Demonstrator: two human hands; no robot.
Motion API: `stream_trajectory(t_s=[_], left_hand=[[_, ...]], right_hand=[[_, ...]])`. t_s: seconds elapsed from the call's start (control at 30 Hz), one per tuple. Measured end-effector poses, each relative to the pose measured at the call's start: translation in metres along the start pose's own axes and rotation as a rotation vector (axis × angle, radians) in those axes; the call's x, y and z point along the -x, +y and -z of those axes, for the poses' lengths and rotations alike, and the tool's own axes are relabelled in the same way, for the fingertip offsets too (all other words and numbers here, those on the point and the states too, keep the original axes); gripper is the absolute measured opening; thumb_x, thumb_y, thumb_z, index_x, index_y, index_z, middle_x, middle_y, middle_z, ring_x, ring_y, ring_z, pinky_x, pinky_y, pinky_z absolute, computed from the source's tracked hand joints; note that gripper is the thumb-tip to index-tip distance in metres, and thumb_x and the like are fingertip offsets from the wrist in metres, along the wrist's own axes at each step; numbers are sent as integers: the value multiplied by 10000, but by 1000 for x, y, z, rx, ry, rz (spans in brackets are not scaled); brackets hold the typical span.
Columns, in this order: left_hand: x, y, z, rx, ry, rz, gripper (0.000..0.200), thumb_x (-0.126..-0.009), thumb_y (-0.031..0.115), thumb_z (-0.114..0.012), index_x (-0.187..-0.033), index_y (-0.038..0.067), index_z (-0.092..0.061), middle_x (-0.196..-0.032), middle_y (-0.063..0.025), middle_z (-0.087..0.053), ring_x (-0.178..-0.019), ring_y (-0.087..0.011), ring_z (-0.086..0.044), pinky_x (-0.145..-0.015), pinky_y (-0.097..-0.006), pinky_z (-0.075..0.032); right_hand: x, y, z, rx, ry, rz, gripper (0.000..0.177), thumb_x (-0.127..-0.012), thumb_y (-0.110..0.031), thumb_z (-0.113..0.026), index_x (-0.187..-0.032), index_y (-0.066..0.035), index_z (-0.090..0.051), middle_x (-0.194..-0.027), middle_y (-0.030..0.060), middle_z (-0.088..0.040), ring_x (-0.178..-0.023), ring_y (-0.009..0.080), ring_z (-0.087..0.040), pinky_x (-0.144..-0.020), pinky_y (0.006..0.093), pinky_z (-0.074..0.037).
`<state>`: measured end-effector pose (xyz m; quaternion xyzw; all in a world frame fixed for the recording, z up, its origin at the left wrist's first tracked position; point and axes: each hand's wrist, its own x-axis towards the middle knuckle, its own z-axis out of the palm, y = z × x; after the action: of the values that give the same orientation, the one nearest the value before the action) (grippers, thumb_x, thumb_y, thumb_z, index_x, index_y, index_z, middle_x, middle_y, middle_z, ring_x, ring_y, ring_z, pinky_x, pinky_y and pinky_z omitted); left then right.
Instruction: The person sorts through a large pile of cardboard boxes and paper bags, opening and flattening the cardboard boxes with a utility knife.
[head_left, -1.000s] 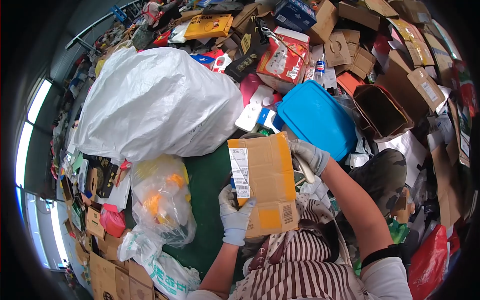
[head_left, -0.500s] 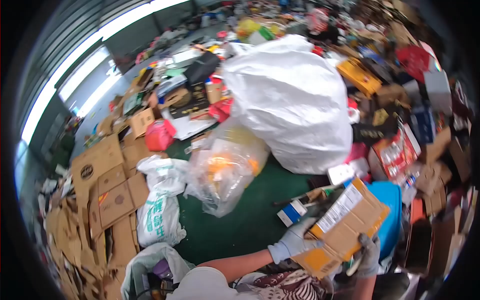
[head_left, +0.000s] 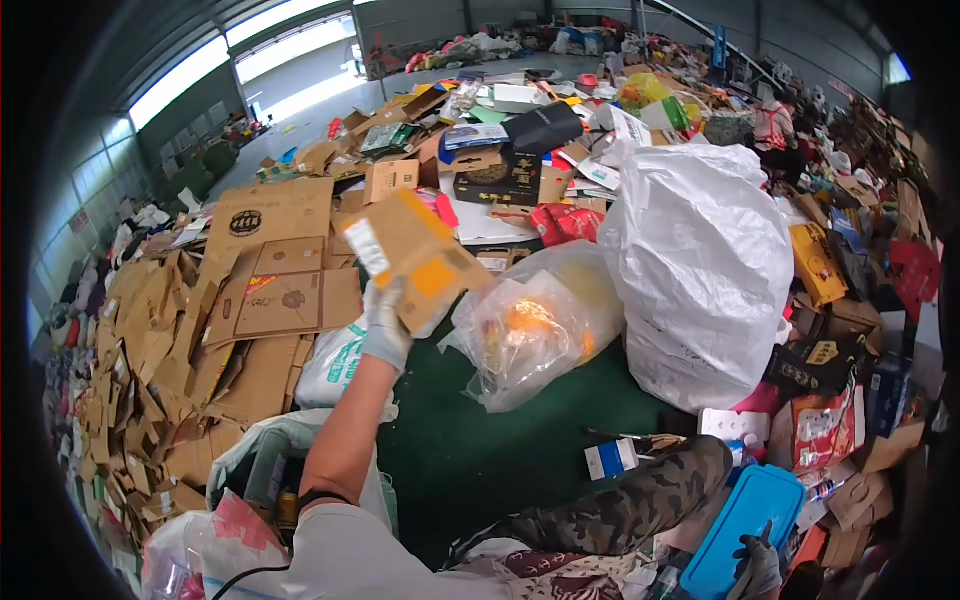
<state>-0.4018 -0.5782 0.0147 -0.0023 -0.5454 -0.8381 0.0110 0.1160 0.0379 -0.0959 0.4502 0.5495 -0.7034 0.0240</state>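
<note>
My left hand [head_left: 388, 325], in a pale work glove, grips the lower edge of a brown cardboard box [head_left: 400, 240] with yellow-orange patches and a white label. The arm is stretched forward and left, and the box hangs over the far side of the green floor, overlapping the cardboard pile in this view. My right hand [head_left: 760, 562], in a grey glove with dark fingers, is low at the right, at the edge of a blue plastic lid or tub [head_left: 742, 525]. Its fingers curl around a slim, pale thing I cannot make out.
Flattened cardboard [head_left: 285, 290] is heaped at the left. A big white sack [head_left: 700, 270] and a clear plastic bag [head_left: 540, 330] stand ahead on the green floor [head_left: 470, 460]. Mixed boxes [head_left: 510, 180] lie behind, and a person [head_left: 775, 130] is at the back right.
My left hand has carried the cardboard box from the lower right across to the left and forward. The right hand has let go of the box and dropped lower by the blue plastic. The view has turned.
</note>
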Motion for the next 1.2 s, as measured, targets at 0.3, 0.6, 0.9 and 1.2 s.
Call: stream_trajectory(t_s=[0.3, 0.6, 0.9, 1.2], left_hand=[[-15, -71, -109, 111, 270, 153, 462, -908, 378, -467, -1241, 60, -498, -1246, -131, -526, -1147, -251, -503, -971, -380, -421], [289, -200, -429, -138, -1237, 372, 314, -903, 203, -565, -1141, 4, -521, -847, -79, -638, -669, -105, -612, -595, -196, -473], [431, -349, -349, -475, -1304, 1081, 187, -915, 122, -543, -1081, 39, -561, -843, -80, -648, -653, -110, -604, -551, -214, -483], [442, -400, -285, -757, -1312, 1286, 272, -873, 138, -571, -1136, 70, -569, -848, -34, -657, -587, -95, -575, -472, -231, -443]], right_hand=[[68, 85, 72, 233, 821, -91, 176, -824, -201, -553, -910, -103, -670, -739, 67, -638, -551, 166, -576, -479, 320, -447], [146, 120, 163, 489, 1552, 25, 274, -768, -238, -662, -1011, -113, -647, -1010, 126, -618, -960, 296, -599, -844, 385, -469], [119, 109, 211, 962, 1465, -449, 283, -772, -273, -638, -997, -104, -615, -1081, 131, -569, -980, 311, -599, -824, 420, -481], [147, 68, 216, 1058, 1597, -359, 104, -808, -117, -536, -829, -111, -638, -910, 96, -612, -883, 282, -632, -729, 407, -522]])
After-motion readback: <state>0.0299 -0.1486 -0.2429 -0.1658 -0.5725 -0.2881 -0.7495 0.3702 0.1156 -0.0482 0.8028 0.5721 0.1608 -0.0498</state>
